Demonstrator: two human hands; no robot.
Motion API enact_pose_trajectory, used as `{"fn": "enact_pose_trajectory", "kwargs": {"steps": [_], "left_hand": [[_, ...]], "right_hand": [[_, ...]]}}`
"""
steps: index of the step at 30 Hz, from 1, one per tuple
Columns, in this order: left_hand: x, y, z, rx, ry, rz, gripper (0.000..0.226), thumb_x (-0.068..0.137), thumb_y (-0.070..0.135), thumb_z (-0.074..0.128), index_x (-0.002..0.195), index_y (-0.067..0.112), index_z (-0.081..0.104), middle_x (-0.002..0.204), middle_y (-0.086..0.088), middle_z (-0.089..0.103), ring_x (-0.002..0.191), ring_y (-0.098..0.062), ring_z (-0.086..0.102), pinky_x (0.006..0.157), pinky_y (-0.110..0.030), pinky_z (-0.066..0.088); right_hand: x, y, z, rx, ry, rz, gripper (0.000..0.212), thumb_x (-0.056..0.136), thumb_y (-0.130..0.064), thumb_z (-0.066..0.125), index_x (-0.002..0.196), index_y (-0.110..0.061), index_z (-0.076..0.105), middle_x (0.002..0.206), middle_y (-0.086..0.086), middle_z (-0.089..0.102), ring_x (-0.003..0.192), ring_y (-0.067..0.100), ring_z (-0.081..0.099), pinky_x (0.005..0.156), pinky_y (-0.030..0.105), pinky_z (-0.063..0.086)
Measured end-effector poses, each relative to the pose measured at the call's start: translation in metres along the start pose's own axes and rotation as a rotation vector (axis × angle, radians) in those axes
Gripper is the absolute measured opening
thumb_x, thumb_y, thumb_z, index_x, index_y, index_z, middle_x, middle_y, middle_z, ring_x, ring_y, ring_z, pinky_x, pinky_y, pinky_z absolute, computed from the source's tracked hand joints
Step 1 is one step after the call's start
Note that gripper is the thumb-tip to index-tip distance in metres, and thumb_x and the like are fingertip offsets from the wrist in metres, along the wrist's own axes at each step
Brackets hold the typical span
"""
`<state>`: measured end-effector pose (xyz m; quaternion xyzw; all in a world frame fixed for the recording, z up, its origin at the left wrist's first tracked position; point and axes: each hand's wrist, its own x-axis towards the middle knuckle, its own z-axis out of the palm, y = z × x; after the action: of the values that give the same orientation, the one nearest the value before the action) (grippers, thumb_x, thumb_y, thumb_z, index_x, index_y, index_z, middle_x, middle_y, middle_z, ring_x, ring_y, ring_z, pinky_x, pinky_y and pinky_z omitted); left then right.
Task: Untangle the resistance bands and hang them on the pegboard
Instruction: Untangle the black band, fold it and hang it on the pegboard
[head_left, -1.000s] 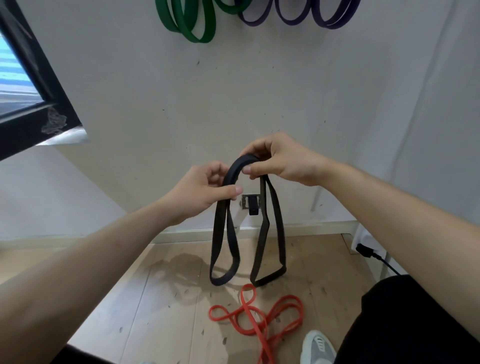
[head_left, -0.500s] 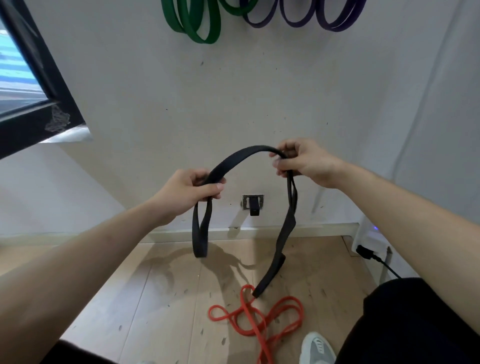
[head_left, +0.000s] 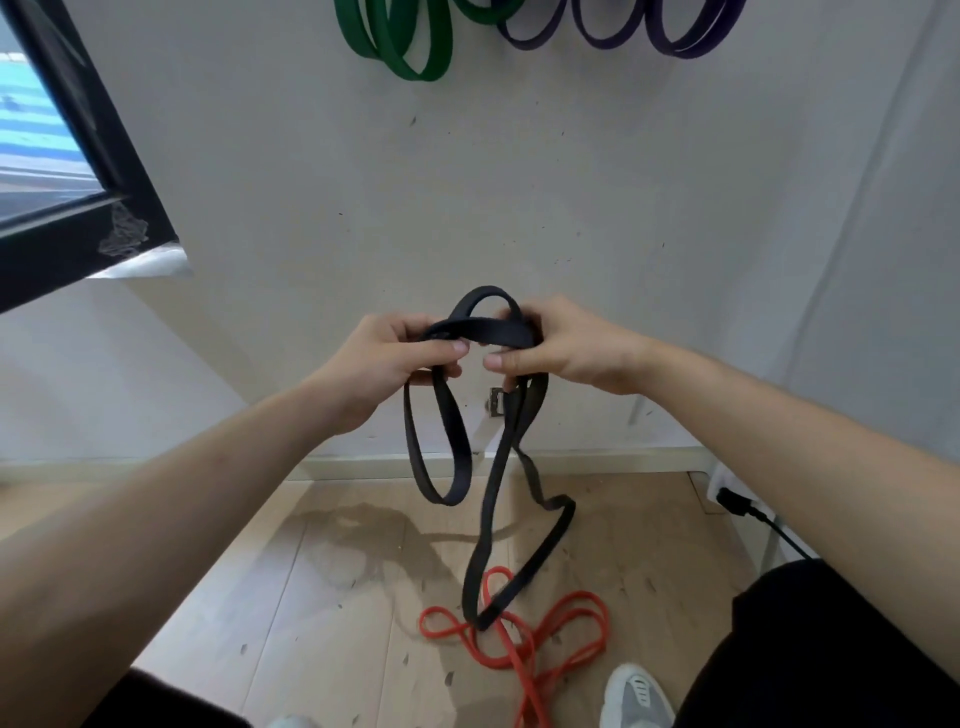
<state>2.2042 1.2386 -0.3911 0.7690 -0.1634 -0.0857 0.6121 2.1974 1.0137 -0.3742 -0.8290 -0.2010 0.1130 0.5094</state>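
A person's left hand (head_left: 384, 358) and right hand (head_left: 566, 348) are close together in front of a pale wall (head_left: 519, 182). Each pinches the bunched top of a black band (head_left: 496, 332) with its thumb and curled fingers, and a small loop of the band stands up between them. Below the hands the band hangs in one short loop and one longer loop, whose low end overlaps a red band (head_left: 522, 675) lying tangled on the wooden floor (head_left: 234, 597). Green bands (head_left: 420, 74) and purple bands (head_left: 685, 49) hang on the wall above.

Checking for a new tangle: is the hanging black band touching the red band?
Cannot tell: in the head view the black band's lowest loop overlaps the red band, depth unclear.
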Motion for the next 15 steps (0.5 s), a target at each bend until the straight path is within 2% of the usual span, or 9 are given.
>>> {"fn": "enact_pose_trajectory", "kwargs": {"steps": [3, 7, 12, 15], "left_hand": [[-0.003, 0.001, -0.012, 0.046, -0.041, -0.008, 0.018, 0.084, 0.018, 0.077, 0.098, 0.006, 0.076, 0.075, -0.001, 0.067, 0.074, -0.013, 0.066, 0.073, -0.024, 0.054], [-0.005, 0.000, -0.024, 0.015, -0.049, -0.002, 0.033, 0.075, 0.029, 0.079, 0.103, 0.014, 0.076, 0.079, -0.008, 0.073, 0.075, -0.018, 0.065, 0.072, -0.028, 0.054], [-0.003, 0.002, -0.020, 0.026, -0.021, 0.017, 0.028, 0.077, 0.034, 0.076, 0.090, 0.010, 0.071, 0.072, -0.005, 0.068, 0.067, -0.017, 0.063, 0.069, -0.027, 0.056], [-0.001, 0.001, -0.020, 0.087, 0.003, 0.025, 0.018, 0.086, 0.030, 0.074, 0.087, 0.013, 0.071, 0.071, -0.004, 0.062, 0.067, -0.017, 0.058, 0.068, -0.030, 0.051]], "right_hand": [[-0.001, 0.001, -0.007, -0.018, 0.029, 0.005, 0.025, 0.089, -0.017, 0.074, 0.107, -0.003, 0.065, 0.083, 0.005, 0.058, 0.072, 0.016, 0.064, 0.076, 0.034, 0.058], [0.000, 0.009, -0.009, -0.111, -0.003, 0.076, 0.034, 0.088, -0.023, 0.076, 0.107, 0.002, 0.064, 0.083, 0.006, 0.054, 0.070, 0.013, 0.057, 0.071, 0.030, 0.052], [0.001, 0.019, 0.001, -0.205, -0.100, 0.158, 0.025, 0.088, -0.032, 0.076, 0.092, -0.012, 0.061, 0.082, 0.006, 0.064, 0.067, 0.015, 0.060, 0.070, 0.030, 0.052], [0.002, 0.024, 0.009, -0.217, -0.116, 0.183, 0.032, 0.088, -0.032, 0.077, 0.096, -0.005, 0.060, 0.086, 0.010, 0.064, 0.068, 0.016, 0.062, 0.070, 0.032, 0.054]]}}
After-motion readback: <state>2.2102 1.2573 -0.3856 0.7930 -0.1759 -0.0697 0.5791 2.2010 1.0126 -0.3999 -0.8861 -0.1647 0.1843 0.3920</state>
